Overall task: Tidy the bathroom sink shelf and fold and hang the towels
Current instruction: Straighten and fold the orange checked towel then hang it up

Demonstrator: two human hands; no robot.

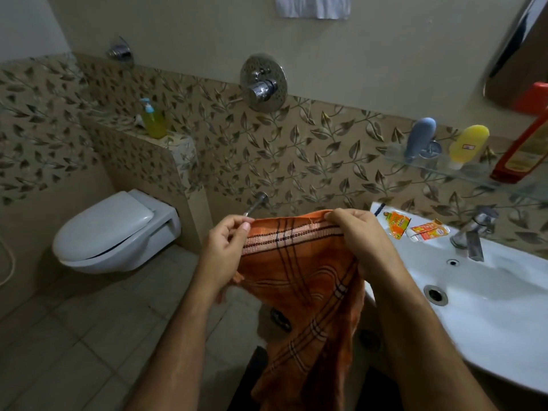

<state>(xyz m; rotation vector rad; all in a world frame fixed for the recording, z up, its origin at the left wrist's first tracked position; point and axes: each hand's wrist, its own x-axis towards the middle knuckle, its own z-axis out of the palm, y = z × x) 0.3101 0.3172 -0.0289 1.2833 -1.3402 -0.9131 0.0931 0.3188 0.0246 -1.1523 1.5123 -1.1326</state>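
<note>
An orange checked towel (305, 292) hangs in front of me, stretched by its striped top hem. My left hand (225, 247) pinches the hem's left corner and my right hand (355, 235) grips its right end. The rest of the cloth drops down between my forearms. A white towel (312, 5) hangs high on the wall at the top edge. On the glass shelf (439, 169) at the right stand a blue-grey bottle (419, 137), a yellow bottle (468, 145) and a red bottle (525, 146).
The white sink (489, 315) is at the right, with two orange sachets (415, 228) on its back rim beside the tap (471, 232). A wall-hung toilet (115, 232) is at the left. A green soap pump bottle (152, 120) stands on the tiled ledge. A shower mixer (263, 83) sits on the wall.
</note>
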